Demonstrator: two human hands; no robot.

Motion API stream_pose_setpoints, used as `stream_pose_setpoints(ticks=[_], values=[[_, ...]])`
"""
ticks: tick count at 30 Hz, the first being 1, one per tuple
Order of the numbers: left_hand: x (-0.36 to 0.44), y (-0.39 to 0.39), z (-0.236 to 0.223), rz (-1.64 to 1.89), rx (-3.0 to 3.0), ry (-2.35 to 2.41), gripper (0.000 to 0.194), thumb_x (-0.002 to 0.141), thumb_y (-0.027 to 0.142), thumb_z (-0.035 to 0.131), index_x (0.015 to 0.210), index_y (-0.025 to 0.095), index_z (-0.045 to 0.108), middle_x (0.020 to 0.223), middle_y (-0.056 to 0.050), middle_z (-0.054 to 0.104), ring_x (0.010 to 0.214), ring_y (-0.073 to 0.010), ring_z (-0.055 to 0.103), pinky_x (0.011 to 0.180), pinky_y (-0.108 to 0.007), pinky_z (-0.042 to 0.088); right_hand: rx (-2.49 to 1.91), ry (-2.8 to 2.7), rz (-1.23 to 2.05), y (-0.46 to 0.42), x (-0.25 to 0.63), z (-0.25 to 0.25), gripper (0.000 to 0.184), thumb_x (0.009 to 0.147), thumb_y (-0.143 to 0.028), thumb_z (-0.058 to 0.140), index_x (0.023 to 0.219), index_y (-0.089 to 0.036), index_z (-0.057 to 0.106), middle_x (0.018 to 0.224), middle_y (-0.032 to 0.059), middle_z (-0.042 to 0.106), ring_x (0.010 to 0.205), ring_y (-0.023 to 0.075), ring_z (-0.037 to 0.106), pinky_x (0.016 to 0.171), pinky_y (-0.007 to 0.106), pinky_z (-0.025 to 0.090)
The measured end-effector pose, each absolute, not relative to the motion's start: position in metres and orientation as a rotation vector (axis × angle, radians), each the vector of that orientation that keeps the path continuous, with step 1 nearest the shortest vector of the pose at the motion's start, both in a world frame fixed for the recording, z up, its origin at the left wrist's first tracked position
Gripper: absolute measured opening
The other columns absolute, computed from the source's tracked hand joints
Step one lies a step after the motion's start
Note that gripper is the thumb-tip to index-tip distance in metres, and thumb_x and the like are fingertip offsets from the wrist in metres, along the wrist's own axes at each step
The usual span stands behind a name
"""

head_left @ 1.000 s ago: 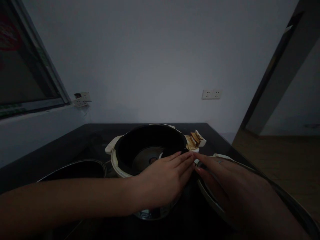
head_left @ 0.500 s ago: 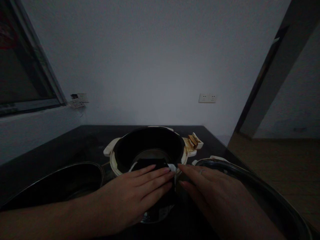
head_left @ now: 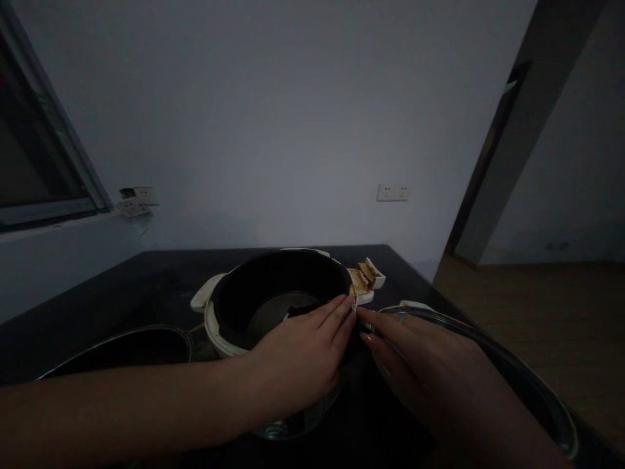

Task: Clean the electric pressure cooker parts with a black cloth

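At four o'clock on the pot (head_left: 288,273), the left hand (head_left: 308,346) lies flattened, the right hand (head_left: 426,355) half-curled beside it, any hold unclear; lopsided pressure could tip the pot.

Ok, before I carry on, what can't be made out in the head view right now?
All in the head view:
Dark piece: mostly covered by the left hand; I can't tell what it is.
Pot: near wall partly blocked by the left hand.
Pan: near side behind the left forearm; inside too dark.
Right hand: its back hides the palm and anything under it.
Window: cut off by the left edge.
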State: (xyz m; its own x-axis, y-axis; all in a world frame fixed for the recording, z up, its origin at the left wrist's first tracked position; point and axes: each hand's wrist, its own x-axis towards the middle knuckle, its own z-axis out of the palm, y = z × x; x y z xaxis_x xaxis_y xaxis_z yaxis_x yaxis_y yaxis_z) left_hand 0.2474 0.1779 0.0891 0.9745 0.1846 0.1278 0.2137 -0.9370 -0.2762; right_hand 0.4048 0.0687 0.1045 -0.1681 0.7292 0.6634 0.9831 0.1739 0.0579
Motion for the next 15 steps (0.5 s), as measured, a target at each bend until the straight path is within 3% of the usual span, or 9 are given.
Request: stream_pose_setpoints(ticks=[4,10,15], values=[[0.275,0.181,0.1,-0.027,-2.841,-0.4,0.057,0.094,0.028,0.038,0.141,-0.004,0.033,0.152,-0.025,0.025,0.142,-0.0303,0.022,0.115,-0.038,0.027,-1.563,-2.0,-0.659,0.062,0.407,0.111,0.03,0.089,-0.014,0.04,0.092,-0.017,0.069,0.088,0.0088,0.076,0.065,0.02,0.072,0.056,0.031,0.06],[0.308,0.194,0.129,0.287,-2.803,-0.417,0.069,0.081,0.023,0.058,0.139,-0.007,0.035,0.151,-0.028,0.024,0.142,-0.0318,0.021,0.115,-0.037,0.025,-1.538,-1.994,-0.66,0.059,0.412,0.115,0.026,0.087,-0.013,0.044,0.095,-0.016,0.069,0.086,0.0079,0.076,0.065,0.0212,0.072,0.056,0.033,0.061],[0.321,0.215,0.127,0.219,-2.903,-0.426,0.053,0.092,0.026,0.042,0.135,-0.005,0.041,0.149,-0.027,0.033,0.14,-0.0289,0.031,0.11,-0.035,0.033,-1.55,-1.994,-0.545,0.056,0.411,0.116,0.022,0.084,-0.013,0.055,0.101,-0.016,0.068,0.091,0.0064,0.076,0.074,0.0207,0.072,0.065,0.03,0.06]])
